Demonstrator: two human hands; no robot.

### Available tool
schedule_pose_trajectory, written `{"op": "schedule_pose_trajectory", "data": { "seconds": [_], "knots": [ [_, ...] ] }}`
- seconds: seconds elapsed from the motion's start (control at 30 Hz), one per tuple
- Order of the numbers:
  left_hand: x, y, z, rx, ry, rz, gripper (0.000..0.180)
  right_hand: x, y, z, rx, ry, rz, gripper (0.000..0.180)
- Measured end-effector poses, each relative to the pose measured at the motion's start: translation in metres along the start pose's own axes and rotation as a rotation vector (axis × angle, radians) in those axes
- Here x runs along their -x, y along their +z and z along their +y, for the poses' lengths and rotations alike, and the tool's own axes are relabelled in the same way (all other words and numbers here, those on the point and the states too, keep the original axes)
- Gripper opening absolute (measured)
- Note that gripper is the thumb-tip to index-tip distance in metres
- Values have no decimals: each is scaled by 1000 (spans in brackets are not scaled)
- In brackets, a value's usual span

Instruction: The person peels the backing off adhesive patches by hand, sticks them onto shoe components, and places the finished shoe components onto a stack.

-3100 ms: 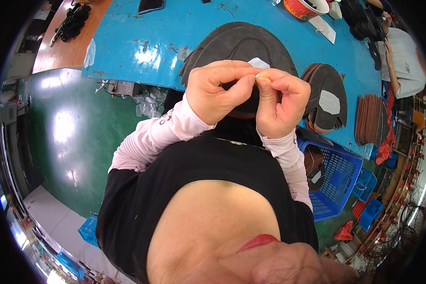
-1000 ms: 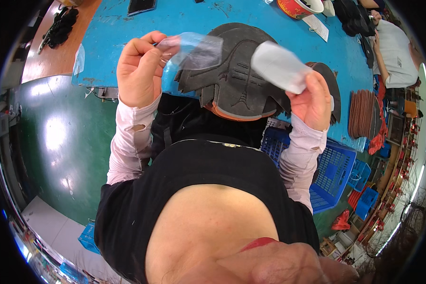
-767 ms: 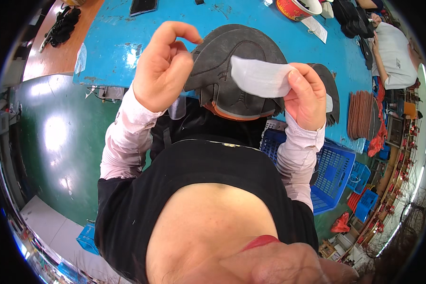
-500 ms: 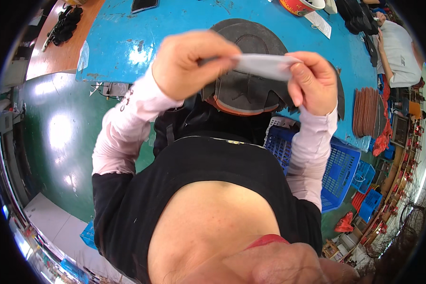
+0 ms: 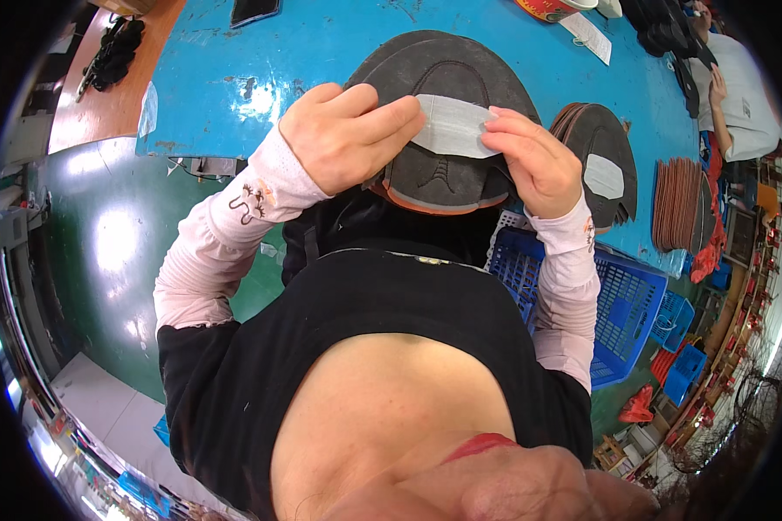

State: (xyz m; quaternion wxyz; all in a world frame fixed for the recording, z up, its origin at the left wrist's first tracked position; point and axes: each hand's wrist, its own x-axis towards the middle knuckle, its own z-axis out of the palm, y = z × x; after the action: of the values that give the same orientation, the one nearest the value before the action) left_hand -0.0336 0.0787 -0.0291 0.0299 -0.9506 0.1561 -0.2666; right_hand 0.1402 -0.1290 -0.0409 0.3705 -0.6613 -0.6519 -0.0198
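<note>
A: Left hand (image 5: 343, 139) over the near edge of the blue table (image 5: 235, 87), fingers together, pinching the left end of a pale grey strip (image 5: 450, 130)

B: And the strip itself?

A: Held flat across a dark rounded sole piece (image 5: 443, 178) sitting at the table's near edge, just under both hands. Right hand (image 5: 534, 165) clamped on the strip's right end, fingertips pressed down on it

B: How far along, judging by that?

A: Strip lined up over the dark piece, seemingly laid on but not yet smoothed flat; ends not let go. Further right, another dark piece with a pale patch (image 5: 604, 169) already on it, so likely one done at least. Beside that, a stack of brown flat pieces (image 5: 678, 204) toward the right edge, probably waiting

B: Rest of the surface and the room?

A: Worn blue tabletop with scuffs; a brown wooden top (image 5: 104, 95) adjoining at the far left. Green glossy floor (image 5: 96, 260) below on the left. Blue plastic crates (image 5: 617, 304) under the right side. Another person's pale sleeve (image 5: 743, 95) at the far right corner
</note>
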Motion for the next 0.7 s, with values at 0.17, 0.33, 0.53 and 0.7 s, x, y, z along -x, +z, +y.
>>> {"op": "schedule_pose_trajectory", "data": {
  "seconds": [0.17, 0.33, 0.53, 0.7],
  "knots": [
    [4, 3, -4, 58, -13, -54, 40, 4, 8, 1, 156, -66, -29, 22],
    [-8, -12, -1, 222, -74, -29, 44, -6, -3, -36, 288, 29, 31, 37],
    [7, 11, 17, 186, -123, -232, 63, 6, 44, -49, 502, 265, -226, 91],
    [28, 21, 3, 242, -110, -220, 67, 34, 42, -30, 622, 440, -122, 94]
  ]
}}
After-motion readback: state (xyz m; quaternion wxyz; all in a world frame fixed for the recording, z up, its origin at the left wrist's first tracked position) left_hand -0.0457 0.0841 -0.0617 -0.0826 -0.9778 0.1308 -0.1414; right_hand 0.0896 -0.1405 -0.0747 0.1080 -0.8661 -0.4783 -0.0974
